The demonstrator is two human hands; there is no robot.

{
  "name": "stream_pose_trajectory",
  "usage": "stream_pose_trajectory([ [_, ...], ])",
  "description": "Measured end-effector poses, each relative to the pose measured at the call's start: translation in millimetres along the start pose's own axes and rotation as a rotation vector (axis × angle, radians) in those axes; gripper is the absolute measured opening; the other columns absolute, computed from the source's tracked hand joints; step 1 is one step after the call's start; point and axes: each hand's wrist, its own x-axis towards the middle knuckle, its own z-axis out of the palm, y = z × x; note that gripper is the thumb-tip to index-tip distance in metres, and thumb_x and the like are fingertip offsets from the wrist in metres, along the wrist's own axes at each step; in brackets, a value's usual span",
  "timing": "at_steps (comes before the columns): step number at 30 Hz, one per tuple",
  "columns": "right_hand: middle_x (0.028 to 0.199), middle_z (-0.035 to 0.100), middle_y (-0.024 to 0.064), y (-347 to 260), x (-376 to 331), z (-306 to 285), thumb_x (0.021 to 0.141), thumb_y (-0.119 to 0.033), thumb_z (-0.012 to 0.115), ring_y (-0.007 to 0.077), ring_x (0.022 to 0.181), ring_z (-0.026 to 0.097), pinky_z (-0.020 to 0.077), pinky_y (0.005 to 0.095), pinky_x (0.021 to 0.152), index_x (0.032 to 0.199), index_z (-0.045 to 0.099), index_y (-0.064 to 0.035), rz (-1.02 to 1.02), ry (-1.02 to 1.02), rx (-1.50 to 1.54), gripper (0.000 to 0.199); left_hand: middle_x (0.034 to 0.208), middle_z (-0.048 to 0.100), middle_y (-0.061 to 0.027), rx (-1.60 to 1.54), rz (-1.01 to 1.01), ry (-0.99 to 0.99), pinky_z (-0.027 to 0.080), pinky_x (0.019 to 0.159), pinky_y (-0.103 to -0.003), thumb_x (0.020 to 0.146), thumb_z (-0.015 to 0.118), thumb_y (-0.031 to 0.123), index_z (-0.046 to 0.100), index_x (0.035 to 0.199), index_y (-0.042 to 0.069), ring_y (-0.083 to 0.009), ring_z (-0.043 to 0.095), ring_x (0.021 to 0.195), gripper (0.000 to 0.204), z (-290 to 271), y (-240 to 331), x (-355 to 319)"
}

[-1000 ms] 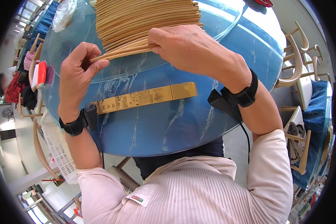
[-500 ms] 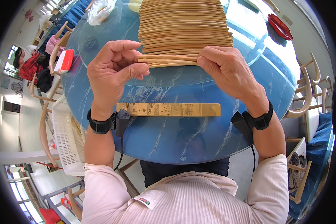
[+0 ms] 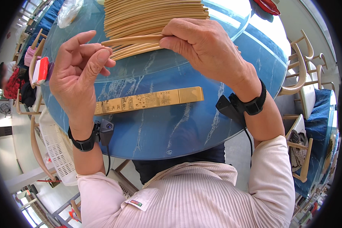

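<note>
My right hand pinches one end of a few pale wooden chopsticks, held crosswise in front of me. One of them rises apart from the others, which fan out below it. At their far left ends is my left hand, its index finger raised and the other fingers loosely curled. The chopstick tips come up against its fingertips, with no firm grip visible. Beyond my hands a wide row of chopsticks lies side by side on the glass turntable. Nearer me, a long gold printed carton lies slightly slanted, its left end behind my left wrist.
The round blue marbled table carries a clear plastic bag and a red dish at its far side. A white plastic basket stands at the left by a red-and-white box. Wooden chairs stand at right.
The view has shifted, so the table things sit further left and higher. The chopsticks have spread, one lifting from the bunch. My left index finger is raised.
</note>
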Motion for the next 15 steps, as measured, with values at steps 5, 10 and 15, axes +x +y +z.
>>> stream_pose_trajectory([
  [5,0.085,0.068,0.0240,-12.1,20.0,-40.0,0.103,-0.011,0.068,0.0401,0.079,0.070,0.0534,0.0444,0.068,0.095,0.069,-0.0023,0.541,-0.004,0.085,0.012,0.098,0.072,-0.0083,0.380,0.037,-0.328,0.055,0.076,-0.032,0.083,0.090,0.019,0.072,0.114,0.000,-0.0227,0.069,0.089,0.041,34.3,26.2,-27.6],
  [10,0.083,0.067,0.0291,1.2,12.6,-29.8,0.104,-0.016,0.065,0.0491,0.079,0.067,0.0519,0.0522,0.069,0.092,0.064,0.0036,0.368,0.119,0.059,0.022,0.110,0.071,-0.0098,0.628,0.278,-0.614,0.053,0.087,-0.041,0.076,0.093,0.027,0.073,0.116,0.002,-0.0309,0.065,0.105,0.051,69.6,9.3,-42.8],
  [15,0.086,0.068,0.0294,5.0,13.2,-30.3,0.103,-0.016,0.066,0.0485,0.081,0.067,0.0516,0.0518,0.069,0.093,0.065,0.0044,0.430,0.048,0.191,0.022,0.113,0.071,-0.0105,0.583,0.115,-0.733,0.053,0.092,-0.041,0.076,0.092,0.027,0.074,0.115,0.003,-0.0328,0.064,0.106,0.049,72.2,0.3,-39.6],
])
